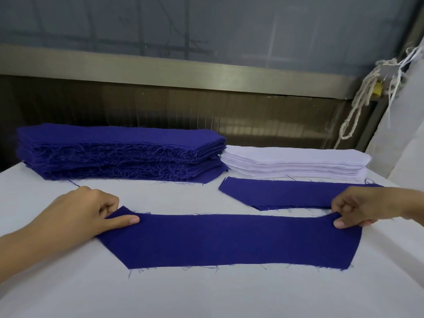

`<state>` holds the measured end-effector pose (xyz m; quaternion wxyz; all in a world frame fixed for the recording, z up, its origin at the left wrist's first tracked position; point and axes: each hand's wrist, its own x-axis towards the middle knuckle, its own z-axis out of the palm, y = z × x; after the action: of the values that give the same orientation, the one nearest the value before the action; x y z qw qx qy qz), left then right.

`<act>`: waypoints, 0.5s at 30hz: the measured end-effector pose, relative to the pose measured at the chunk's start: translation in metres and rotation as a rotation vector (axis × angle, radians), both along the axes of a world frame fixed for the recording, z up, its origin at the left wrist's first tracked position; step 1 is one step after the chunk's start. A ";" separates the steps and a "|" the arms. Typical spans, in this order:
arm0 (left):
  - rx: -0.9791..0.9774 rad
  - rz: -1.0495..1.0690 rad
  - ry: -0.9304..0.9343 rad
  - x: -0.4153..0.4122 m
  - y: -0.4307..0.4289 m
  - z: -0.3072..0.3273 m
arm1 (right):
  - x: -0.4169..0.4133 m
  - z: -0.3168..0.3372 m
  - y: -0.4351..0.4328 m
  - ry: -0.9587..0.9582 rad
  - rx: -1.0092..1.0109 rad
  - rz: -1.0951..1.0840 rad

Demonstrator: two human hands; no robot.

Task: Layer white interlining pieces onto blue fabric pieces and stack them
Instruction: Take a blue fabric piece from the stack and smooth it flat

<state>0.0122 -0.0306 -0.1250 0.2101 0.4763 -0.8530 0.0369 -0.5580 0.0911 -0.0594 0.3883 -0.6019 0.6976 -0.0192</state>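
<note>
A long blue fabric piece (229, 239) lies flat on the white table in front of me. My left hand (85, 212) pinches its far left corner between thumb and fingers. My right hand (364, 207) pinches its far right corner the same way. Behind it, to the right, a second blue piece (286, 193) lies flat by itself. A tall stack of blue pieces (119, 150) with frayed edges stands at the back left. A lower stack of white interlining pieces (296, 164) sits at the back right, touching the blue stack.
The white table (206, 294) stretches toward me below the held piece. A dark wall panel with a metal rail (206, 76) runs behind the stacks. Pale cords (367, 99) hang at the right beside a white fabric surface (403, 134).
</note>
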 end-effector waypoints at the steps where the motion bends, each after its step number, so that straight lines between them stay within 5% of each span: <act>1: -0.053 -0.001 -0.017 0.001 0.000 0.000 | 0.000 0.001 0.000 0.009 0.002 -0.004; 15: -0.017 0.119 -0.076 0.020 -0.013 0.020 | 0.011 0.013 0.008 0.136 -0.013 -0.004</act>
<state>0.0325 -0.0435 -0.1053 0.1791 0.5228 -0.8301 0.0746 -0.5472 0.0989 -0.0466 0.3359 -0.6030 0.7234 0.0162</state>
